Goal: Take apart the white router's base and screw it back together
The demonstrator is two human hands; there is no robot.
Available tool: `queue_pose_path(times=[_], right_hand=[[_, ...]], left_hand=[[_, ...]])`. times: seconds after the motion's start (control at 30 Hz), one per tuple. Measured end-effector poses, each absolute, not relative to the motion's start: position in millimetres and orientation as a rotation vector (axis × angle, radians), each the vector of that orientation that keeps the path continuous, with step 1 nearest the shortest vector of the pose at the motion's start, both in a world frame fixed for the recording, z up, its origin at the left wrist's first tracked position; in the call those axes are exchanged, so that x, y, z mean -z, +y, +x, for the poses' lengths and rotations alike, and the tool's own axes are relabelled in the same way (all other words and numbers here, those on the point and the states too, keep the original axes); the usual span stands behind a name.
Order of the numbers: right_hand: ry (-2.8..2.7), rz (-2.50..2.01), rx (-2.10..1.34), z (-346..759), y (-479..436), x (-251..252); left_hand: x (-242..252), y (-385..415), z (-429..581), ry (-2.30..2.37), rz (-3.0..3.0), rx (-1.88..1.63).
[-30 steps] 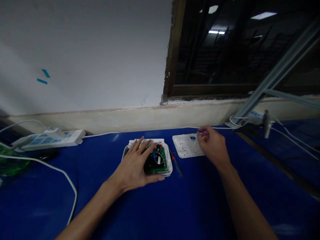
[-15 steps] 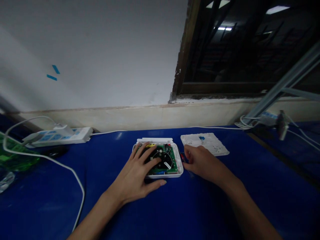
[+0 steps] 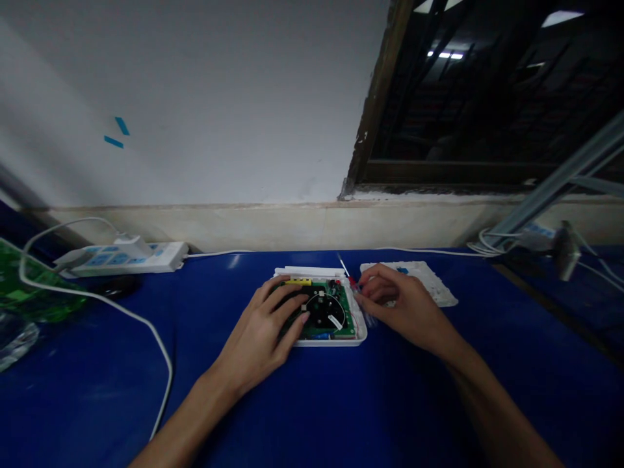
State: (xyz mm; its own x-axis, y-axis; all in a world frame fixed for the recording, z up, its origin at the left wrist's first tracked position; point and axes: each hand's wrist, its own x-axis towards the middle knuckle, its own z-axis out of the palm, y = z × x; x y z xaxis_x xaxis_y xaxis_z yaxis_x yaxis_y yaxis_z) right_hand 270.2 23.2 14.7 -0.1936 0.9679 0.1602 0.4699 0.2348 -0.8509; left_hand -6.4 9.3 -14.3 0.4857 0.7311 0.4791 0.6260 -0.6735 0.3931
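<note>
A white plastic housing [image 3: 361,333] lies open on the blue table, with a green circuit board [image 3: 348,325] and a round black part [image 3: 319,313] inside. My left hand [image 3: 266,325] rests over the housing's left side, fingers spread across the board. To the right of the housing, my right hand [image 3: 402,302] pinches a screwdriver [image 3: 351,282] with a red and clear handle. Its metal shaft points up and to the left, past the housing's upper right corner. Behind my right hand lies a white plastic cover [image 3: 436,286], partly hidden by the fingers.
A white power strip [image 3: 168,257] with a plugged-in cable stands at the back left, a dark object [image 3: 114,286] before it. Green plastic packaging [image 3: 39,292] lies at the far left. A grey metal post [image 3: 536,188] rises at the right near coiled white cables [image 3: 487,240].
My right hand has lifted the screwdriver, whose shaft now shows pointing away. My left thumb has moved from the table in front onto the board. The whole view has shifted slightly.
</note>
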Motion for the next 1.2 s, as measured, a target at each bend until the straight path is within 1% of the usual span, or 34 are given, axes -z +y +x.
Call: queue_pose_path(times=[0.17, 0.3, 0.4, 0.67, 0.77, 0.9, 0.97, 1.07, 1.2], right_hand=[[-1.797, -1.198, -1.037, 254, 15, -13], [-1.867, -1.126, -0.999, 246, 12, -12], [-1.844, -1.114, -0.995, 243, 13, -12], [-1.737, -1.082, -1.012, 239, 15, -12], [-1.816, -1.119, -1.093, 235, 10, -14], [-1.974, -1.14, -1.173, 242, 8, -23], [-2.01, -1.162, -1.106, 256, 10, -28], [-2.055, -1.295, -0.988, 284, 16, -35], [-2.225, -1.454, -0.856, 309, 22, -45]], left_hand=[[14, 9, -4, 1.233, 2.178, -1.223], [9, 8, -4, 1.149, 1.794, -1.239], [5, 8, -6, 1.105, 1.715, -1.227], [5, 6, -7, 1.045, 1.745, -1.258], [7, 3, -4, 1.035, 1.74, -1.281], [11, 0, -1, 1.05, 1.866, -1.206], [11, 0, -3, 1.094, 2.065, -1.153], [9, 3, -9, 1.172, 2.413, -0.983], [12, 6, -14, 1.255, 2.638, -0.782]])
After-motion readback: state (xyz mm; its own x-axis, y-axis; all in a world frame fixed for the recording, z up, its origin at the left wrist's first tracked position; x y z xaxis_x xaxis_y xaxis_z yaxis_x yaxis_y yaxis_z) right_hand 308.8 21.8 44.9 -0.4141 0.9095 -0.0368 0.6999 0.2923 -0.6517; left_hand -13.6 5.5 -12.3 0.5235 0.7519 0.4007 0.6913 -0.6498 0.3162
